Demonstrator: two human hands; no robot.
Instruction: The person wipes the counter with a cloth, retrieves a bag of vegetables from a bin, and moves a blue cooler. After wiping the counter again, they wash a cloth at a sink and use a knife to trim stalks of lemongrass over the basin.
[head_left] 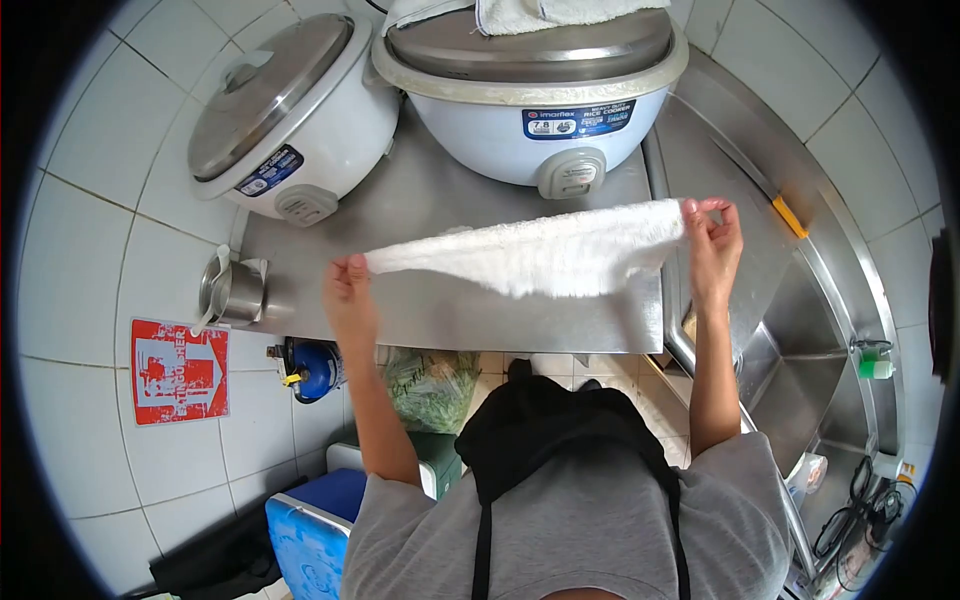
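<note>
Before the near edge of the steel table (425,195), the person stands in a grey shirt (580,545) and a black apron (570,440). The left hand (348,285), slightly blurred, is above the near-left part of the table; its thumb and fingers pinch one end of a white cloth (570,250). The right hand (713,245) is above the table's right edge, farther forward than the left; its thumb and index finger pinch the opposite corner, with the remaining fingers curled. Both arms extend forward past the near edge of the table: the left forearm angles slightly outward, the right forearm points almost straight ahead. The cloth is spread between the two hands across the table, its upper edge drawn nearly straight and its lower edge hanging loose; contact between that lower edge and the tabletop cannot be determined. At the left edge of the table sits a small metal pot (240,292) with a light-coloured utensil. To the right, adjoining the table, is a stainless sink (800,345). Along the far side of the table are two lidded rice cookers: the left cooker (340,165), tilted in view, and the larger right cooker (480,125), with folded towels (570,14) on its lid.
</note>
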